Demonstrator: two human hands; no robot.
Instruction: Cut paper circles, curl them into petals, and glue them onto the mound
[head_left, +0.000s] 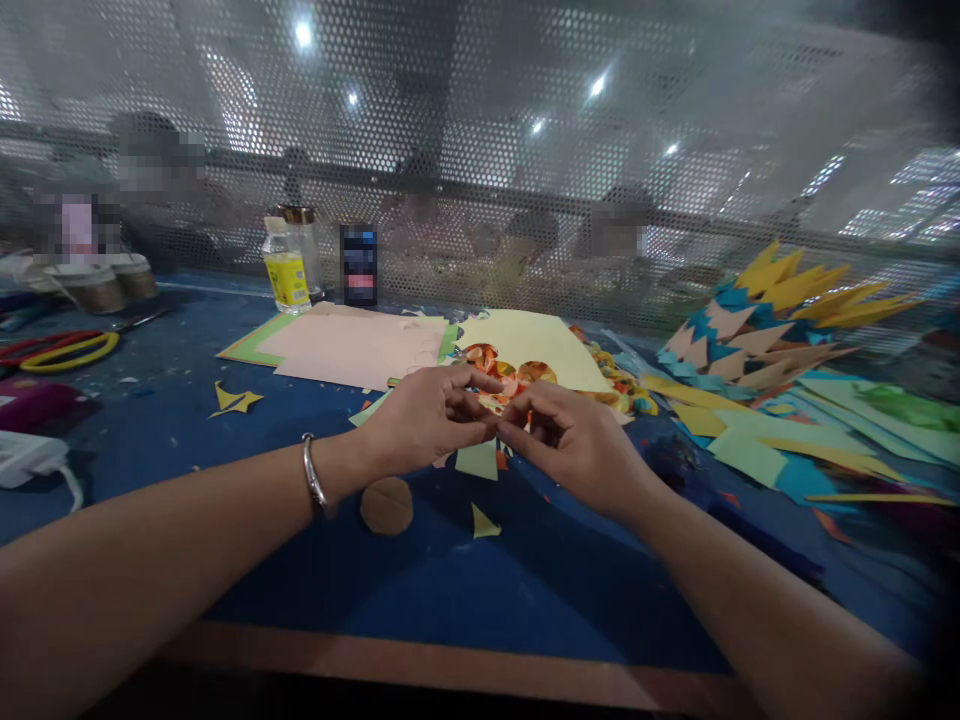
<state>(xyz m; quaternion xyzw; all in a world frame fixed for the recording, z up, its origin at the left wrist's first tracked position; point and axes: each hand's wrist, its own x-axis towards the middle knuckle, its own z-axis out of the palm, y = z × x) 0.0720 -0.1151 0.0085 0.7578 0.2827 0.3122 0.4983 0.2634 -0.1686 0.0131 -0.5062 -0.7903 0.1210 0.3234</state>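
Over the middle of the blue table (300,570), my left hand (427,415) and my right hand (574,440) meet with their thumbs and fingertips pinched close together. Whatever lies between the fingertips is too small and too covered to name. Just beyond the fingers are shiny orange and gold curled pieces (536,372), partly hidden by my hands. A pale yellow sheet (540,335) lies behind them. Below my left wrist is a brown cardboard disc (387,505), and a yellow-green paper scrap (484,521) lies to its right.
Stacked pink sheets (352,345), a yellow-labelled bottle (286,275) and a phone (360,265) stand or lie at the back. Scissors (67,350) are at left. A spiky paper piece (757,330) and loose paper strips (750,440) fill the right. Perforated mesh (465,130) rises behind.
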